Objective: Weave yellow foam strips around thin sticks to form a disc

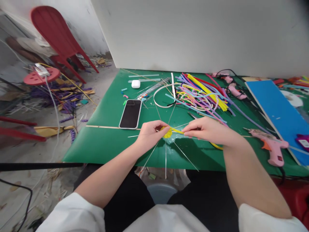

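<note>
A small yellow woven disc (167,132) sits at the centre of several thin metallic spokes (165,154) that radiate outward over the table's front edge. My left hand (154,131) pinches the disc at its left side, thumb on top. From the disc a yellow pipe cleaner (177,130) stretches right into my right hand (201,129), whose thumb and fingers are closed on it. More of the yellow strand (216,146) curves out below my right wrist. Whether the spokes are wire or plastic I cannot tell.
On the green table (103,141) lie a phone (130,114), a white earbud case (135,84), a heap of coloured pipe cleaners (200,93) and a white band loop (155,100). A pink glue gun (271,145) and blue board (280,112) are at right. A panel (193,35) stands behind.
</note>
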`<state>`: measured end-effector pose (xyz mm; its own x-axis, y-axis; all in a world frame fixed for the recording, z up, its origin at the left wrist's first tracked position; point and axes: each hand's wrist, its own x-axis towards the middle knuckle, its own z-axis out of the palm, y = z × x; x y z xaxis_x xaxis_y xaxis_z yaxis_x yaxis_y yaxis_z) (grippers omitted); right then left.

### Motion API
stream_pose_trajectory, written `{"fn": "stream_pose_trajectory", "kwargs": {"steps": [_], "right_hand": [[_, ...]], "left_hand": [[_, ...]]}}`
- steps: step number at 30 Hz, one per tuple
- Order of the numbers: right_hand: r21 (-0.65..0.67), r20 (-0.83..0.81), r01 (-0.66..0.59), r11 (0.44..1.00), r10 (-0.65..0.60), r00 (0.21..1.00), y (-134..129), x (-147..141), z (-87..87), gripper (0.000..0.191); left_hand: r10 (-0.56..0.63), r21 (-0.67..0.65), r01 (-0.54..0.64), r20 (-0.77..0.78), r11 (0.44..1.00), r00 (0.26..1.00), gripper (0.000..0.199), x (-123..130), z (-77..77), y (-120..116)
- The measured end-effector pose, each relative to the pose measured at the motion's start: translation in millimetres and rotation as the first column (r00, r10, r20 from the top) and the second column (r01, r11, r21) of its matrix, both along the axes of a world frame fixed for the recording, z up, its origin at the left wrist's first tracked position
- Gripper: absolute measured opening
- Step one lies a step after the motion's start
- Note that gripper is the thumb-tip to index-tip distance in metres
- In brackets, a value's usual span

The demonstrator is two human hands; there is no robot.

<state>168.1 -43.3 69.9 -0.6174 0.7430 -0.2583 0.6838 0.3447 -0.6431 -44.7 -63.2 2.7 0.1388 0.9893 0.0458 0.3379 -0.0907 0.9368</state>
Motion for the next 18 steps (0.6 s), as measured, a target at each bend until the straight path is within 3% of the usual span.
{"fn": "stream_pose_trajectory", "kwargs": {"steps": [2,4,7,9,13,18], "right_hand": [[0.05,0.096,0.0,0.999,-0.005,0.995,-1.8,-2.3,4.7,0.02],[0.18,0.234,-0.014,0.984,-0.029,0.972,-7.2,-7.6,9.2,0.021],[0.377,0.456,-0.084,0.923,-0.106,0.884,-17.5,-16.8,14.4,0.023],[0.424,0.546,-0.159,0.892,-0.112,0.83,-22.1,-21.9,16.0,0.023],[0.451,0.605,-0.215,0.866,-0.12,0.787,-24.7,-30.9,13.7,0.019],[0.555,0.539,-0.16,0.816,-0.206,0.817,-31.9,-42.1,3.0,0.015]], "left_hand": [[0.001,0.006,-0.001,-0.041,1.0,0.999,0.019,-0.2,0.6,0.0],[0.008,0.013,-0.007,-0.072,1.0,0.997,0.019,-0.5,0.1,0.2],[0.01,0.02,-0.008,-0.111,1.0,0.994,0.02,-0.8,-1.6,0.2],[-0.002,0.033,0.007,-0.152,0.999,0.988,0.019,-1.0,-2.3,-0.2],[-0.004,0.081,0.024,-0.24,0.996,0.971,0.017,-1.4,-1.6,-0.6],[0.003,0.089,0.018,-0.229,0.996,0.973,0.017,-2.9,-0.8,1.0]]}}
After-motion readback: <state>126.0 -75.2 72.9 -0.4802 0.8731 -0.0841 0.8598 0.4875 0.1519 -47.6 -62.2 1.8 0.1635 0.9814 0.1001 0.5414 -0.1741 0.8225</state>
